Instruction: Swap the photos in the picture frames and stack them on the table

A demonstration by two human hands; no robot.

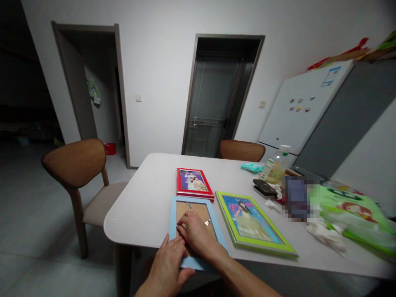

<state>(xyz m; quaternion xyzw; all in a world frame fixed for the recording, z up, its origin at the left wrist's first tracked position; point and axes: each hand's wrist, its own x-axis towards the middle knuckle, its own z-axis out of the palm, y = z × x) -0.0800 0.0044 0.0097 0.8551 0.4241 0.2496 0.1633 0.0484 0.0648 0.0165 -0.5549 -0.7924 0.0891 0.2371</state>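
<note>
A light blue photo frame point(221, 237) lies face down at the near table edge, its brown backing board point(198, 208) showing. Small metal fasteners sit along the board: one hanger point(188, 205) at the top and one clip point(208, 222) on the right. My left hand point(168, 264) holds the frame's lower left side, thumb spread toward the bottom edge. Reaching across the board, my right hand point(194, 233) has its fingertips pinched at a small metal clip point(177, 226) on the left side, mostly covered by the fingers.
A red photo frame point(193, 181) lies beyond the blue one, and a green photo frame point(253, 225) lies to its right. Farther right are a bottle point(275, 167), a black wallet-like item point(264, 187), crumpled tissues point(326, 237) and a green package point(355, 210). A chair point(77, 165) stands left.
</note>
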